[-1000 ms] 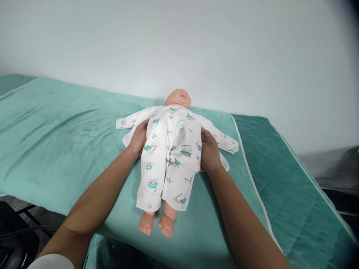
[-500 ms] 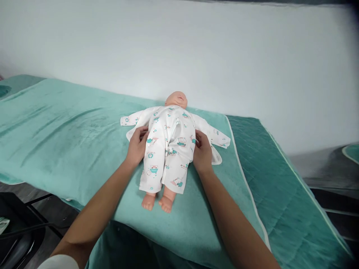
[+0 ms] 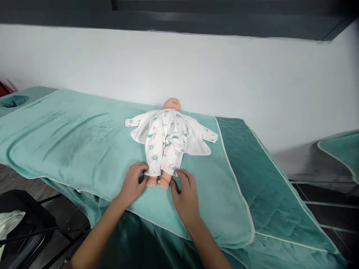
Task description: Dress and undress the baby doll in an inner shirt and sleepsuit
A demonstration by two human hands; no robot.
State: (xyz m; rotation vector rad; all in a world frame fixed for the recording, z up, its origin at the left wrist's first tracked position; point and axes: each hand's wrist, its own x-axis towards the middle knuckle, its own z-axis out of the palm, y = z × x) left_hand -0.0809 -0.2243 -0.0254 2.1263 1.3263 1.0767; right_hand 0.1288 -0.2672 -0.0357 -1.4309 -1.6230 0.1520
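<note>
A baby doll (image 3: pixel 171 103) lies on its back on a light green towel (image 3: pixel 73 142), head toward the wall. It wears a white printed sleepsuit (image 3: pixel 165 144) with the sleeves spread out to both sides. Its bare feet (image 3: pixel 157 182) stick out at the near end. My left hand (image 3: pixel 131 185) rests on the towel just left of the feet, fingers touching the trouser cuff. My right hand (image 3: pixel 185 196) lies just right of the feet, fingers apart and close to the other cuff.
The towel covers a table with a darker green quilted cover (image 3: pixel 260 175), standing against a white wall. A black chair (image 3: pixel 22 228) is at the lower left. Another green-covered table corner (image 3: pixel 342 151) shows at the right.
Both hands slid from the doll's waist down along the legs to the feet. The view pulled back and tilted up, so the doll appears smaller and farther away.
</note>
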